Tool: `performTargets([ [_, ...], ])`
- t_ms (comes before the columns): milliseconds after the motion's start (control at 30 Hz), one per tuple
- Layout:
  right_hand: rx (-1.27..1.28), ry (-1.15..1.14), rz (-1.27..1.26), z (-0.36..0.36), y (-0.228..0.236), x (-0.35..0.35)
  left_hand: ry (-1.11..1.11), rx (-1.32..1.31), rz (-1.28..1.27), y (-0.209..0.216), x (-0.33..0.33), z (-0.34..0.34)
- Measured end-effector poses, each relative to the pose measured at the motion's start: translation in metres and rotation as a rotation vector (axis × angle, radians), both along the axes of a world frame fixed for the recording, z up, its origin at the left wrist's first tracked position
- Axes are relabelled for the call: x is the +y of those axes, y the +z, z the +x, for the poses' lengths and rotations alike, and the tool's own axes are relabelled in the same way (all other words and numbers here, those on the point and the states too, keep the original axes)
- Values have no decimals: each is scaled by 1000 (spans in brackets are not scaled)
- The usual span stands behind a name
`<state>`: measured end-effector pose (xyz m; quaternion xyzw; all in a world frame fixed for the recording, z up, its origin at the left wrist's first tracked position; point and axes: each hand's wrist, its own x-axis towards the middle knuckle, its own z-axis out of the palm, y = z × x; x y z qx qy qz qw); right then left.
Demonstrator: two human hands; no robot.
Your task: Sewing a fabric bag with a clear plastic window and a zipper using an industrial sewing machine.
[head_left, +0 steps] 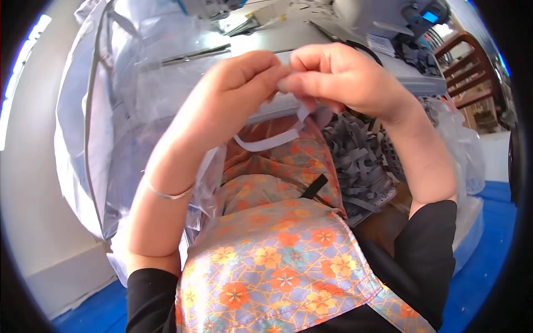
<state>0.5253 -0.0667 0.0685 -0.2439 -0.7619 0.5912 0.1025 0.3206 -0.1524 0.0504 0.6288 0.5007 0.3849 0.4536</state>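
My left hand and my right hand meet above the near edge of the table, both closed in a pinch with fingertips almost touching. A narrow white strip hangs in a loop below them, over my lap. Its upper part runs up to the fingers of my right hand. Whether the left fingertips grip the same strip is hidden behind the fingers. Beneath the strip lies my flowered apron, with a short black strip on it.
Right of my lap is a heap of grey strips. A sewing machine with a small lit screen stands at the back right of the table. Clear plastic sheeting bulges at left. A wooden chair is at far right.
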Motion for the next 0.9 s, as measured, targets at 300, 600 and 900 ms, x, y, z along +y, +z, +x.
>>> performTargets([
  [300, 283, -104, 218, -52, -10, -20, 167, -729, 30, -22, -40, -40],
  [600, 379, 93, 1260, -77, -108, -73, 1057, 381, 337, 41, -194, -82],
  [900, 804, -134, 817, -165, -26, -44, 11, -40, -194, -12, -110, 2],
])
